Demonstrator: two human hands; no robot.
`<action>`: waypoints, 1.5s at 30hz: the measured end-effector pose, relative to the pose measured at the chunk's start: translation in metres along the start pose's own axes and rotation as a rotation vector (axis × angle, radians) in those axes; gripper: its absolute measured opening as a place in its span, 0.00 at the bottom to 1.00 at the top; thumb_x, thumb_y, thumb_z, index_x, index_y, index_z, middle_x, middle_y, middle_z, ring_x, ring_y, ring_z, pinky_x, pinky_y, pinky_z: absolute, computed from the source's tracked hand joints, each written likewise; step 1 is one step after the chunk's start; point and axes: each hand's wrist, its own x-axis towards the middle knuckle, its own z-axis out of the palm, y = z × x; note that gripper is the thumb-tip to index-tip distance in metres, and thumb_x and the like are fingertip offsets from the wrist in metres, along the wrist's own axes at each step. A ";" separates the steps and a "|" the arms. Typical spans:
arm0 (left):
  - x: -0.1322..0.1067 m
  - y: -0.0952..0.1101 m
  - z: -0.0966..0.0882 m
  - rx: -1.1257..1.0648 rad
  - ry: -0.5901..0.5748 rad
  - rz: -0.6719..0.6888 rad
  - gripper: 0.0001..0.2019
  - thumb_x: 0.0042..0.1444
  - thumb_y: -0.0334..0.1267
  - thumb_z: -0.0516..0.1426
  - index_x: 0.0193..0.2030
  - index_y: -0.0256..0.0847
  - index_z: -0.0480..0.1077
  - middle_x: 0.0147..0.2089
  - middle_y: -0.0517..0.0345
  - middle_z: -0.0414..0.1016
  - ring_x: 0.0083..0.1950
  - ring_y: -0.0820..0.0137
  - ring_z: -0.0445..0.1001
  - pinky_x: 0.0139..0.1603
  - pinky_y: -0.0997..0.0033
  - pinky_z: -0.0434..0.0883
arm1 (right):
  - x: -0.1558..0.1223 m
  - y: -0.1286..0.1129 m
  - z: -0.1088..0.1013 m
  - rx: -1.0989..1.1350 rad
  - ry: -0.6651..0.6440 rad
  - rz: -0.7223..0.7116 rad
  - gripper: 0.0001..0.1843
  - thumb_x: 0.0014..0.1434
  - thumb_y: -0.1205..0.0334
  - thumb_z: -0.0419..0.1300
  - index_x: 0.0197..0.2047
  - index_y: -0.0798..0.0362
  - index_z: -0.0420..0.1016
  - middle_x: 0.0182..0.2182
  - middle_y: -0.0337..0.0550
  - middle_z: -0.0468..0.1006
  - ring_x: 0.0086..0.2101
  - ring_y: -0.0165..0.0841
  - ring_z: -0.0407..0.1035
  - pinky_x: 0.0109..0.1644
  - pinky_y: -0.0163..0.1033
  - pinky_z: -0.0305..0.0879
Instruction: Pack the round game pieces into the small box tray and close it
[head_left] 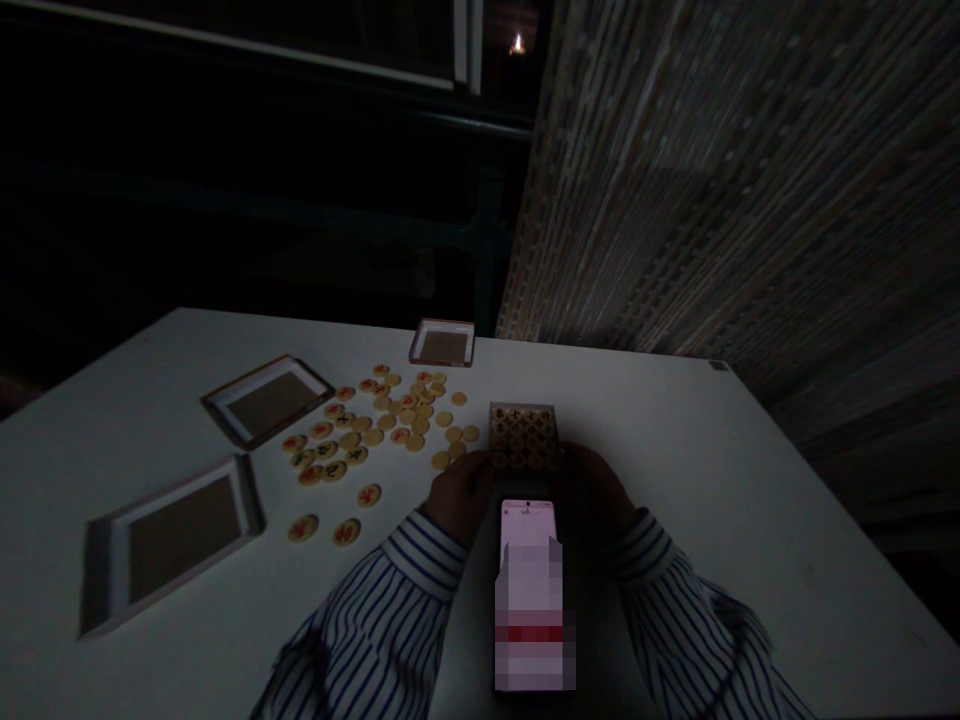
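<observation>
A small box filled with rows of round xiangqi pieces rests on the white table between my hands. My left hand is closed at its near left corner, and my right hand grips the right side; the right fingers are dark and partly hidden. Just below the box lies a phone with its screen lit and partly pixelated. To the left, many loose xiangqi pieces are scattered, some showing red or black characters, others plain side up. Three of them, including a red-marked piece, lie nearer me.
Several shallow open trays stand on the white table: a large one at front left, a middle one behind it, and a small one at the far edge. A string curtain hangs beyond the table at right.
</observation>
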 end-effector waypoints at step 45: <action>-0.086 -0.019 -0.073 0.008 0.179 0.006 0.09 0.54 0.36 0.50 0.36 0.40 0.71 0.34 0.56 0.74 0.35 0.72 0.72 0.38 0.72 0.69 | 0.011 -0.030 -0.029 -0.061 0.167 -0.212 0.12 0.56 0.61 0.48 0.32 0.55 0.72 0.26 0.46 0.74 0.27 0.33 0.67 0.30 0.37 0.61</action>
